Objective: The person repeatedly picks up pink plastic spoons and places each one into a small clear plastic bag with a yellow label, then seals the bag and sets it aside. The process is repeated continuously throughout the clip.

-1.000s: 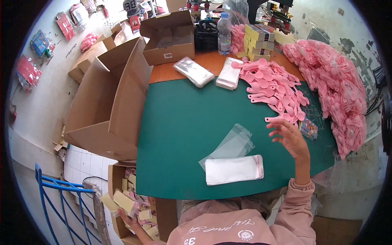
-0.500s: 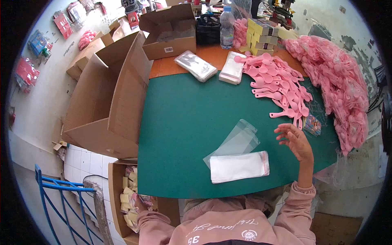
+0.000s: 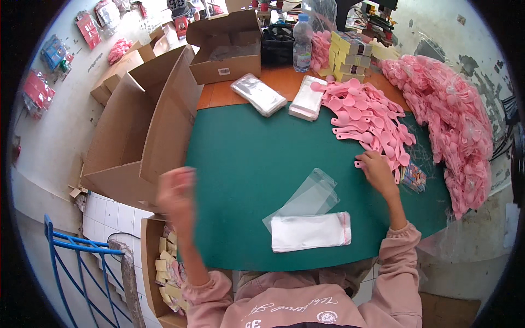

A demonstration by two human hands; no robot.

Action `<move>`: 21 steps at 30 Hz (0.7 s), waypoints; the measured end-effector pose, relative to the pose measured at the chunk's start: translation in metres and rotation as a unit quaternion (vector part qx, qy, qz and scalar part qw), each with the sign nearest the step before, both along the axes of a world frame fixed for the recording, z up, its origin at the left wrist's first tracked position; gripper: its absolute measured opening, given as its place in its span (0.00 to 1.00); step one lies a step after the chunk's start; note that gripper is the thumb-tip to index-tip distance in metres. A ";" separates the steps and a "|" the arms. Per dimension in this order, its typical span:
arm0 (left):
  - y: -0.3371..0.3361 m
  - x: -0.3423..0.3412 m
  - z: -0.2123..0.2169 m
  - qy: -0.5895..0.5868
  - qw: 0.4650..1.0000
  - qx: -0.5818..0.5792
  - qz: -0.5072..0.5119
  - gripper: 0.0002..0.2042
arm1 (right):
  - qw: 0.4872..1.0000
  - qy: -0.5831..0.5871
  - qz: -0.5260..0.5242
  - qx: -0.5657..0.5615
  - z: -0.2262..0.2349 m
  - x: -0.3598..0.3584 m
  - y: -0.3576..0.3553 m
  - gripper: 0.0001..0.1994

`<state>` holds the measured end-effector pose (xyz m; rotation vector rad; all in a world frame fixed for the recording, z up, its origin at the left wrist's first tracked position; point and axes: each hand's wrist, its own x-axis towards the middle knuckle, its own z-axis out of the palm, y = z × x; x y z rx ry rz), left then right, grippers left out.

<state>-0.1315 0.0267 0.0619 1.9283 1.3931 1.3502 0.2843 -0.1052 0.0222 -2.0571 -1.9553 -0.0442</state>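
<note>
At the near edge of a pile of pink plastic measuring spoons (image 3: pixel 363 112), my right hand (image 3: pixel 377 170) has its fingers closed on one pink spoon (image 3: pixel 359 163), whose handle end pokes out beside them. My left hand (image 3: pixel 178 197) is raised over the left edge of the green table mat (image 3: pixel 235 158), smeared by motion, so its fingers cannot be made out. Between my arms lies a stack of clear plastic bags (image 3: pixel 309 232) with white showing through. A few loose clear bags (image 3: pixel 311 191) are fanned out just behind it. Small printed cards (image 3: pixel 414 177) rest right of my right hand.
A big open carton (image 3: pixel 123 126) stands at the left, with a smaller open carton (image 3: pixel 227 57) behind. Below my left arm, a box holds packed pieces (image 3: pixel 172 290). Two bag bundles (image 3: pixel 258 94), a water bottle (image 3: pixel 302 46), yellow-edged stacks (image 3: pixel 350 54) and bagged pink spoons (image 3: pixel 448 126) line the back and right.
My left hand has risen out of the low box at the left to above the mat's edge. My right hand has moved slightly left and down onto a spoon, its fingers closing.
</note>
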 end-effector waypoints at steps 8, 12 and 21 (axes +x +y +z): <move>-0.027 0.163 -0.070 0.195 0.927 0.024 -0.318 0.22 | 0.962 0.221 0.022 0.161 0.036 -0.043 0.023 0.13; -0.012 0.167 -0.060 0.060 0.868 -0.236 -0.434 0.17 | 0.887 0.446 -0.011 0.123 0.035 -0.047 0.015 0.12; 0.002 0.158 -0.051 -0.116 0.786 -0.417 -0.441 0.11 | 0.852 0.501 -0.050 0.141 0.017 -0.061 0.021 0.09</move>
